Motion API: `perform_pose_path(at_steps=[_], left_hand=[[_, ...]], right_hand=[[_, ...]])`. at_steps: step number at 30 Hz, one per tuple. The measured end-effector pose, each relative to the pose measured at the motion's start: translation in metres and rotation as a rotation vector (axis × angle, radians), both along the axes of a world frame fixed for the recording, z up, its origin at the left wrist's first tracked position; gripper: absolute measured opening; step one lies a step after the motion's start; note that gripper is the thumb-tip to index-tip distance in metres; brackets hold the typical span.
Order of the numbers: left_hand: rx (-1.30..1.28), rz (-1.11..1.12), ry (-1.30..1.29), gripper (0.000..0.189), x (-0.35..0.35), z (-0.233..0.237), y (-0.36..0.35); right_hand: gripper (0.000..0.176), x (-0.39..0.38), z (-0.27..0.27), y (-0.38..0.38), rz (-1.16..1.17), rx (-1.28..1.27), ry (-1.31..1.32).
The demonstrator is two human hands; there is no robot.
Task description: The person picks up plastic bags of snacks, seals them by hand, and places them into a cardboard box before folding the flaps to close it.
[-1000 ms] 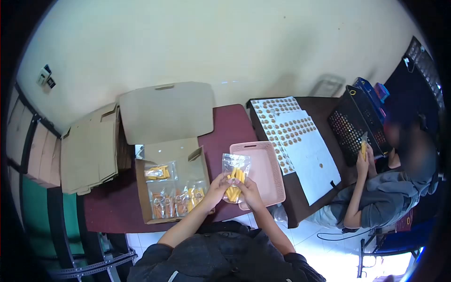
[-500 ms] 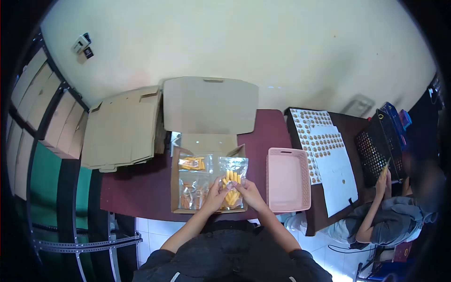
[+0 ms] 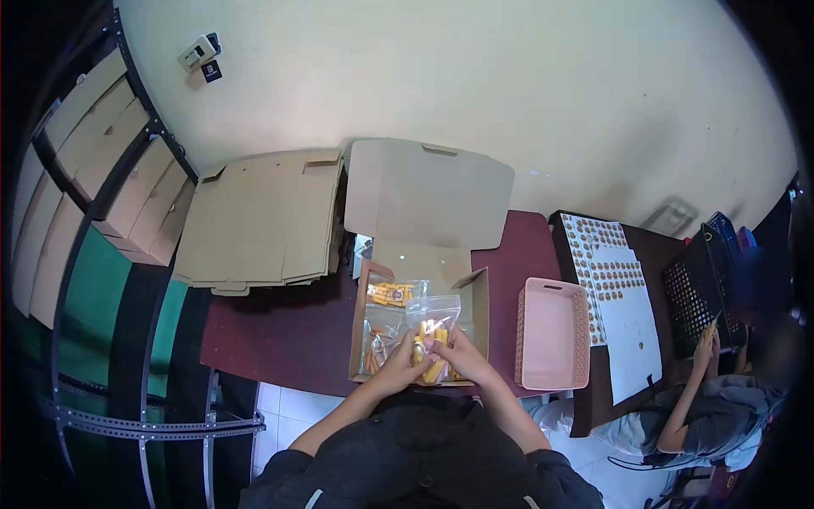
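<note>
My left hand [image 3: 400,359] and my right hand [image 3: 456,355] both grip a clear plastic bag of yellow sticks [image 3: 432,332]. I hold the bag low inside an open cardboard box [image 3: 480,304] on the dark red table [image 3: 280,331]. Other clear bags with yellow and orange pieces [image 3: 388,294] lie in the left half of the box. The box lid [image 3: 428,193] stands open toward the wall.
A pink plastic basket [image 3: 551,335] sits right of the box. A stack of flat cardboard blanks [image 3: 259,220] lies at the left. Sticker sheets [image 3: 615,280] cover a second table at the right, where another person [image 3: 708,407] handles something by a black crate [image 3: 699,301].
My view has swung left. Both hands carried the bag from above the pink basket over to the cardboard box and lowered it inside.
</note>
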State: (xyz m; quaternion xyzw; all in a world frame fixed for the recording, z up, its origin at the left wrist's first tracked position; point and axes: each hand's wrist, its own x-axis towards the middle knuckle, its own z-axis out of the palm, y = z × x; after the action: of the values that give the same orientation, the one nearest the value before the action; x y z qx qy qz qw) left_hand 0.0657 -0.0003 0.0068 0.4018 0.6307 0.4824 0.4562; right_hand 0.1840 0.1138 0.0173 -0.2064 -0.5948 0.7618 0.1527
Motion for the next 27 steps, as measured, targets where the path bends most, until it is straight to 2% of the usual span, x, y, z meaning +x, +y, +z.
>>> perform_pose_path(at_steps=[1,2,3,6,8,9,10,12,17,19,20,21,23,26,27], left_hand=[[0.075,-0.026,0.007,0.058,-0.006,-0.002,0.002],[0.15,-0.053,0.015,0.058,-0.011,-0.006,0.004],[0.202,-0.062,-0.199,0.058,-0.014,-0.01,0.007],[0.17,-0.075,-0.17,0.057,-0.025,-0.016,0.01],[0.15,-0.088,-0.115,0.056,-0.03,-0.008,0.012],[0.174,-0.092,-0.21,0.056,-0.031,-0.005,0.014],[0.197,-0.094,-0.306,0.055,-0.032,-0.004,0.016],[0.213,-0.095,-0.338,0.054,-0.032,-0.012,0.019],[0.191,-0.138,-0.202,0.055,-0.03,-0.014,0.017],[0.153,-0.156,-0.126,0.056,-0.035,-0.017,0.017],[0.147,-0.21,-0.084,0.063,-0.039,-0.023,0.018],[0.138,-0.263,-0.043,0.07,-0.041,-0.024,0.017],[0.131,-0.268,-0.067,0.071,-0.043,-0.025,0.013],[0.167,-0.24,-0.094,0.071,-0.041,-0.017,0.007],[0.211,-0.208,-0.093,0.069,-0.039,-0.013,0.006]], right_hand=[[0.041,-0.005,-0.009,0.0,-0.036,0.18,-0.045],[0.041,-0.007,-0.016,0.002,-0.041,0.185,-0.04],[0.041,-0.01,-0.014,0.002,-0.047,0.125,-0.041],[0.041,-0.015,-0.003,0.004,-0.018,-0.004,-0.069],[0.042,-0.017,0.019,-0.002,-0.202,-0.084,-0.162],[0.042,-0.017,0.017,0.002,-0.199,-0.285,-0.069],[0.042,-0.015,0.015,0.003,-0.208,-0.281,-0.071],[0.043,-0.013,0.013,0.004,-0.072,-0.033,0.053],[0.044,-0.011,-0.002,0.001,-0.128,-0.025,-0.067],[0.039,-0.013,-0.011,-0.001,-0.239,-0.018,-0.08],[0.039,-0.014,-0.015,0.001,-0.239,-0.019,-0.081],[0.039,-0.015,-0.015,0.002,-0.221,-0.067,-0.09],[0.031,-0.013,-0.012,0.007,-0.205,-0.234,-0.125],[0.028,-0.011,-0.007,0.017,-0.322,-0.191,-0.059],[0.025,-0.014,-0.005,0.018,-0.362,-0.103,-0.077]])
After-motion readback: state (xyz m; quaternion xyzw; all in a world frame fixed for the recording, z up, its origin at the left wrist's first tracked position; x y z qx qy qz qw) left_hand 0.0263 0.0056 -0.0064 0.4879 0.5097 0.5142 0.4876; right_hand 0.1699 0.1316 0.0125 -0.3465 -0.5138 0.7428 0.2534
